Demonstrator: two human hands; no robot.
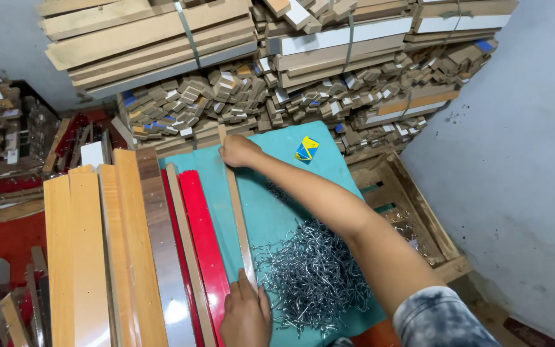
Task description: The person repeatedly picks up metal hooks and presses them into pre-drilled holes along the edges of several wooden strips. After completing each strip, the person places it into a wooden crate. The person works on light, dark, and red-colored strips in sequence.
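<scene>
A long thin wooden strip (pixel 237 212) lies lengthwise on a teal cloth-covered table (pixel 277 199). My right hand (pixel 237 151) presses on its far end, the arm stretched out over the cloth. My left hand (pixel 245 315) rests flat on its near end, fingers together. Just right of the strip lies a heap of bent metal wire hooks (pixel 313 273). Left of the strip lie a glossy red board (pixel 203 238) and several wooden boards (pixel 97 250) side by side.
Bundled wooden planks and small offcuts (pixel 277 71) are stacked high behind the table. A small blue and yellow packet (pixel 306 148) lies on the cloth. A wooden crate (pixel 412 205) stands at the right by a grey wall. More wood piles stand at the left.
</scene>
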